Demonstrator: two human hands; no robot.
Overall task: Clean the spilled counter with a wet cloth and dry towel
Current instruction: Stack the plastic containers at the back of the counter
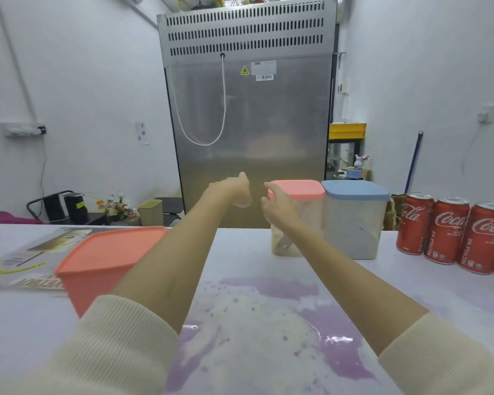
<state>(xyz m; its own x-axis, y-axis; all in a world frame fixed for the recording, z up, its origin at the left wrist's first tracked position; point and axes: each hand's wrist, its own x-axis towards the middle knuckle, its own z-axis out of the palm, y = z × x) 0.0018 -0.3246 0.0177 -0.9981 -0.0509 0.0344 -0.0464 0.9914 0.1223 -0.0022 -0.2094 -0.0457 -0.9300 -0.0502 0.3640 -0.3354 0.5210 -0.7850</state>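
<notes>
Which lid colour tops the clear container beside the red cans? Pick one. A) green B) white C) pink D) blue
D: the clear container next to the red cans has a blue lid; the pink-lidded container stands on its other side.

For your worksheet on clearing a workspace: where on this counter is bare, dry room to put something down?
Bare counter lies between the orange tub and the pink-lidded container. Near the left sleeve is bare too. The purple spill fills the near middle; the right is crowded with cola cans.

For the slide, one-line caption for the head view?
Both bare hands reach over a purple spill on the white counter toward a pink-lidded clear container.
</notes>
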